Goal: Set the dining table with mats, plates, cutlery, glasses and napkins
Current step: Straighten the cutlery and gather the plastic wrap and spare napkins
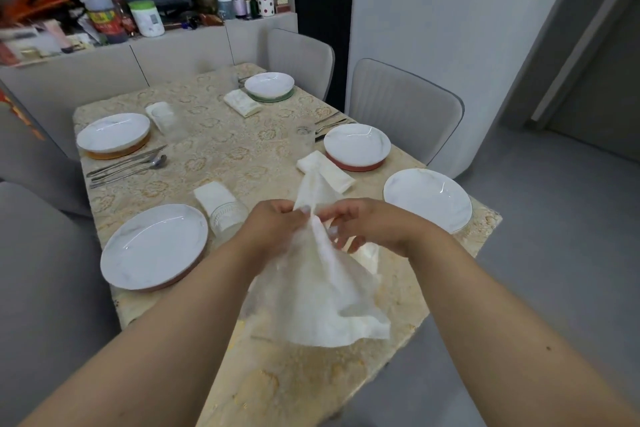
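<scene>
Hanging between both hands' curled fingers (304, 210), a white napkin (322, 288) is pinched.

Home dining room: laid table (242, 156), padded chairs (405, 107).

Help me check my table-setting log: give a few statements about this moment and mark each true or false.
1. Both hands hold one unfolded napkin. True; left hand, right hand.
2. Five plates are on the table. True.
3. The near right plate has cutlery beside it. False: none shows there.
4. The far plate sits on a green mat. True.
5. The near left glass lies on its side. False: it stands upright.
</scene>
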A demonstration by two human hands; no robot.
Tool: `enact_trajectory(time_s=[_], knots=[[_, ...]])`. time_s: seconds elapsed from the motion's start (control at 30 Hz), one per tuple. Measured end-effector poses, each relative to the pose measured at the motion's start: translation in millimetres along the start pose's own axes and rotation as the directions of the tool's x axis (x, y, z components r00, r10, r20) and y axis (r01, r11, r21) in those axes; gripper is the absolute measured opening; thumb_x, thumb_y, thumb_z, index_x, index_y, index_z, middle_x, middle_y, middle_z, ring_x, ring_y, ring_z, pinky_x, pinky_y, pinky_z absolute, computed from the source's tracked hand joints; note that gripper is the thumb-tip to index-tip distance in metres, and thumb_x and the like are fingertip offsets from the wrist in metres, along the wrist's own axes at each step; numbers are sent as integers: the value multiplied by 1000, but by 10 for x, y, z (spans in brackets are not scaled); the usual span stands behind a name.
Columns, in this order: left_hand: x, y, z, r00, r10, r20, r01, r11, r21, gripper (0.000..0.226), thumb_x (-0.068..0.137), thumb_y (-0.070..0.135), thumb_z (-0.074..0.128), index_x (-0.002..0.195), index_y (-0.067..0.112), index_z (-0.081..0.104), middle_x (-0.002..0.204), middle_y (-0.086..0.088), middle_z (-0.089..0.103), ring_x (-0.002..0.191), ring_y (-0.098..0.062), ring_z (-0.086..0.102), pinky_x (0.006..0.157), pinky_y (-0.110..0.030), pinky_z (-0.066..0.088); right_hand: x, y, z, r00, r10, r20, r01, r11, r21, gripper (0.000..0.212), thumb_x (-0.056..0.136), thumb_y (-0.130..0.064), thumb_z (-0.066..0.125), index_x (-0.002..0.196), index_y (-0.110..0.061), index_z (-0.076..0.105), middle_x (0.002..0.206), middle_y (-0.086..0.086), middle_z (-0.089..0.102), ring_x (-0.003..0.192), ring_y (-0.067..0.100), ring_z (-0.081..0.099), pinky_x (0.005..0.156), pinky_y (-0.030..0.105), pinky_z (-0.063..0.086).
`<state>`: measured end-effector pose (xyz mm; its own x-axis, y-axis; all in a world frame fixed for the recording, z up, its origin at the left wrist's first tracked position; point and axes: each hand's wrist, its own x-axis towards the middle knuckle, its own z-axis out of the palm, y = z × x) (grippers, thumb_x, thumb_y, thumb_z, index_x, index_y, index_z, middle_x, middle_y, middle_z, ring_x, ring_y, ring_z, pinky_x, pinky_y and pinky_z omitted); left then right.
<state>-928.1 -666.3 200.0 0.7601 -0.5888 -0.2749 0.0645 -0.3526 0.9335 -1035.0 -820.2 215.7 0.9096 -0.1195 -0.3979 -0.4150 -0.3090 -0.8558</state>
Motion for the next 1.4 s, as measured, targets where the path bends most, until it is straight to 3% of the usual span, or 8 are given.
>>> enact_trajectory(time_s=[0.13, 0.3, 0.47, 0.73, 0.87, 1.03, 1.2, 1.4], knots=[[26, 280, 27, 998, 44, 35, -49, 983, 177, 24, 94, 23, 62, 72, 12, 68, 53, 3, 52, 42, -10, 42, 41, -15, 34, 21, -57, -524, 877, -129, -463, -83, 908, -410, 31, 78, -42, 73, 90, -19, 55, 82, -8, 57, 75, 9, 54, 68, 27, 43], [21, 846, 101, 986, 116, 122, -158, 886, 435, 17, 89, 26, 66, 81, 12, 71, 58, 5, 59, 50, -8, 51, 49, -18, 42, 334, -108, -805, 965, -252, 71, 261, 898, -354, 71, 66, -21, 85, 127, -32, 50, 121, -13, 57, 117, 1, 50, 95, 18, 44], [66, 996, 60, 984, 173, -49, -119, 830, 545, 22, 88, 24, 65, 74, 8, 68, 57, 3, 56, 50, -10, 48, 53, -21, 41, 657, 307, -1018, 986, -74, -146, -20, 830, -557, 25, 74, -25, 76, 94, -14, 66, 90, 2, 66, 89, 22, 62, 77, 32, 50], [111, 438, 435, 990, 27, -138, 90, 631, 770, 31, 84, 35, 68, 69, 9, 64, 70, -10, 64, 69, -23, 58, 58, -28, 39, 712, 218, -1026, 919, 212, -334, -216, 976, 26, 4, 86, -8, 56, 90, -6, 58, 84, 9, 58, 85, 26, 57, 75, 31, 49], [75, 201, 579, 987, -27, -160, 103, 865, 491, 34, 90, 35, 64, 65, 14, 56, 56, -1, 52, 48, -15, 46, 46, -23, 35, 568, 80, -929, 964, 266, 15, -196, 670, 716, 49, 85, 18, 27, 120, 0, 57, 114, 16, 60, 108, 30, 59, 99, 43, 47], [-30, 89, 783, 996, -74, -56, 70, 995, -71, 52, 64, 61, 77, 102, 25, 72, 89, 2, 75, 75, -13, 70, 56, -25, 51, 426, 57, -675, 971, 119, 206, -233, 306, 923, 50, 79, 1, 38, 126, 13, 47, 129, 27, 50, 121, 41, 50, 104, 47, 41], [55, -15, 822, 925, -232, -300, 145, 947, -285, 16, 90, 16, 63, 78, 7, 56, 48, -2, 44, 33, -11, 35, 37, -17, 26, 438, 58, -716, 991, 7, 131, -102, 668, 737, 59, 93, -52, 45, 128, -5, 51, 124, 22, 59, 116, 36, 58, 104, 47, 42], [10, 288, 529, 982, -126, -138, 70, 933, -353, 13, 89, 10, 60, 78, 8, 53, 48, -5, 42, 34, -12, 31, 40, -15, 23, 472, 370, -937, 958, -284, -49, 287, 930, 231, 85, 64, -30, 79, 140, -29, 40, 138, -9, 48, 134, 7, 37, 113, 37, 31]])
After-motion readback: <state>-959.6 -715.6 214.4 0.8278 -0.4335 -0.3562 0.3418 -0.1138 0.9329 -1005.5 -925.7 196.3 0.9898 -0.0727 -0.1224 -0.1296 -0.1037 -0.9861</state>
